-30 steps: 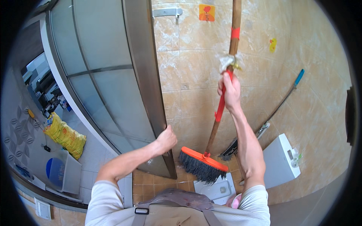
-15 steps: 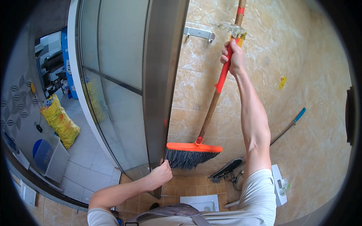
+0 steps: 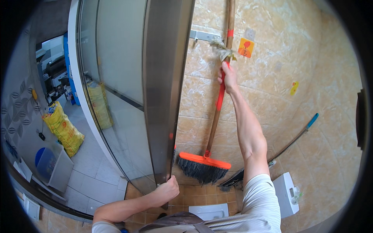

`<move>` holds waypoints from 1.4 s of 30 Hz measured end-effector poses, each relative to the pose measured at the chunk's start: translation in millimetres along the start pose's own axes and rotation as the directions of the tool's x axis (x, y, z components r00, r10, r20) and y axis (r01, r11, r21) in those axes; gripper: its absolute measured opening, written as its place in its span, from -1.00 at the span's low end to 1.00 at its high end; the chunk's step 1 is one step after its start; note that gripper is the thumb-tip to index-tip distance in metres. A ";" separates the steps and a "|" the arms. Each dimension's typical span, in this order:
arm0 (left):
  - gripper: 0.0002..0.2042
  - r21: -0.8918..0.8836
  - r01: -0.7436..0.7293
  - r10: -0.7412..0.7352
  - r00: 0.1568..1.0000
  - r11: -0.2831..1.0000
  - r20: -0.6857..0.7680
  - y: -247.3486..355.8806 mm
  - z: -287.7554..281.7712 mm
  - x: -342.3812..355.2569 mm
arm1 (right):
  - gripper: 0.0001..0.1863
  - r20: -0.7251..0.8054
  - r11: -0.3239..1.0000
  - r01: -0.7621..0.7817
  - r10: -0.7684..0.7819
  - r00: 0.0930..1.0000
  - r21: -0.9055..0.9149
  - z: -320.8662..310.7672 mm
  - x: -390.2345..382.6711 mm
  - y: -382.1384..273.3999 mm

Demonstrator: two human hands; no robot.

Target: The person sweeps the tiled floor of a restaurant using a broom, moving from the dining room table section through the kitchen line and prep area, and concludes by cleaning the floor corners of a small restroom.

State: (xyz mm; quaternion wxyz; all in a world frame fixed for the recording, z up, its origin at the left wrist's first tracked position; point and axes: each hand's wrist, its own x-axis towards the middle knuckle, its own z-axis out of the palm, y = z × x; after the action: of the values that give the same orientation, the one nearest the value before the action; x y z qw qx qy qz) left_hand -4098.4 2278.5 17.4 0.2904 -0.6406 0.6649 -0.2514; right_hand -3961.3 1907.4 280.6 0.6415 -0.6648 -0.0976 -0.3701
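My right hand [image 3: 229,77] is closed round the red-taped part of a broom [image 3: 215,128], which I hold up in front of the tiled wall. Its wooden handle leans slightly, and the orange head with dark grey bristles hangs at the lower end. A crumpled clear plastic wrap [image 3: 223,50] clings to the handle just above my fingers. Lower down, my left hand [image 3: 167,191] has its fingers curled at the edge of a metal-framed glass door [image 3: 161,97]; the fingertips are partly hidden.
A white squat toilet [image 3: 210,211] lies in the floor below. At the right are a white cistern [image 3: 285,190] and a blue-handled tool [image 3: 297,136] against the wall. A metal hook rail [image 3: 206,35] is fixed behind the broom. Beyond the door stands a yellow sack [image 3: 65,130].
My right hand has moved left and a little down with the broom, whose head is lower. My left hand stays at the door edge, and an orange wall sticker has come into view.
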 end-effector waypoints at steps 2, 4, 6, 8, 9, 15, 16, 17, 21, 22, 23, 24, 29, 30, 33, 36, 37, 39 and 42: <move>-0.83 0.019 0.020 -0.019 0.998 1.000 -0.053 1.7 7.6 4.1 | -0.67 -0.009 1.000 -0.008 0.008 1.000 -0.004 -5.8 -11.4 21.8; -0.83 0.017 0.003 -0.002 1.000 1.000 -0.031 0.2 9.0 7.7 | -0.66 -0.022 1.000 -0.003 0.002 1.000 -0.017 -8.8 -22.3 40.6; -0.84 0.014 -0.019 0.019 1.000 1.000 -0.009 -4.5 8.9 11.8 | -0.66 -0.035 0.997 0.006 -0.009 0.999 -0.082 -10.8 -31.5 56.1; -0.84 0.019 -0.003 0.003 1.000 1.000 -0.020 -10.8 6.1 19.4 | -0.67 -0.028 0.990 0.054 -0.058 0.998 -0.128 -25.0 -41.2 75.0; -0.84 0.017 -0.016 0.016 1.000 1.000 -0.025 -10.9 5.1 23.2 | -0.67 -0.040 0.990 0.048 -0.054 0.998 -0.134 -36.2 -48.2 81.3; -0.84 0.012 -0.004 0.005 1.000 1.000 -0.018 -21.1 10.2 42.0 | -0.68 -0.087 0.998 0.052 -0.056 0.995 -0.048 -33.1 -52.8 43.0; -0.84 0.000 -0.001 0.001 1.000 1.000 -0.010 -25.2 5.9 42.4 | -0.68 -0.090 0.997 0.057 -0.061 0.994 -0.052 -27.9 -50.0 28.0; -0.83 -0.015 0.003 -0.003 1.000 1.000 -0.004 -27.3 3.6 42.9 | -0.68 -0.067 0.995 0.086 -0.090 0.994 -0.055 -22.9 -47.3 13.9; -0.83 -0.019 0.010 -0.010 1.000 1.000 -0.002 -28.9 3.4 46.9 | -0.66 -0.024 0.990 0.141 -0.141 0.990 -0.022 -9.5 -33.4 -21.7; -0.82 -0.008 0.002 -0.002 1.000 1.000 0.024 -30.7 -2.2 45.8 | -0.66 -0.001 0.989 0.144 -0.144 0.990 -0.045 -6.7 -28.7 -26.6; -0.82 0.003 -0.005 0.005 0.999 1.000 0.052 -32.1 -4.8 45.2 | -0.66 0.008 0.987 0.154 -0.153 0.988 -0.045 -3.5 -23.7 -31.2; -0.82 0.009 0.006 -0.007 0.999 1.000 0.050 -29.5 -0.3 46.0 | -0.66 0.011 0.988 0.147 -0.146 0.989 -0.037 -0.1 -18.8 -35.4; -0.82 0.021 -0.046 0.044 0.997 0.999 0.058 -24.3 5.2 45.4 | -0.66 0.037 0.984 0.176 -0.174 0.984 -0.036 14.7 2.6 -56.4; -0.82 0.022 -0.042 0.041 0.998 0.999 0.058 -24.4 5.5 44.7 | -0.67 0.027 0.985 0.173 -0.173 0.985 -0.018 15.8 6.3 -63.3; -0.80 -0.029 -0.006 0.006 1.000 1.000 0.014 -23.4 2.7 40.3 | -0.66 0.020 0.984 0.177 -0.177 0.984 0.011 26.0 13.5 -79.7; -0.80 -0.037 0.012 -0.011 0.999 0.999 0.031 -25.2 -1.6 39.6 | -0.68 0.096 0.986 0.166 -0.169 0.981 0.034 27.9 17.2 -77.9; -0.80 -0.033 0.013 -0.013 1.000 0.999 0.028 -23.5 -0.2 38.9 | -0.68 0.101 0.985 0.167 -0.171 0.980 0.038 29.4 19.6 -71.0; -0.80 -0.027 0.007 -0.006 1.000 1.000 0.016 -22.2 -0.1 40.8 | -0.68 0.087 0.993 0.119 -0.119 0.989 0.014 23.7 21.6 -54.6; -0.80 -0.022 0.021 -0.020 1.000 1.000 0.019 -19.9 0.8 41.9 | -0.68 0.081 0.994 0.107 -0.107 0.991 0.005 12.3 12.2 -21.4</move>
State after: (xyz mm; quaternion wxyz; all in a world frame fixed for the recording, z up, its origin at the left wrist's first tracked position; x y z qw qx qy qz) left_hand -4084.2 2235.7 28.3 0.2870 -0.6529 0.6582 -0.2410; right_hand -3961.1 1918.0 305.9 0.6163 -0.6730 -0.1592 -0.3767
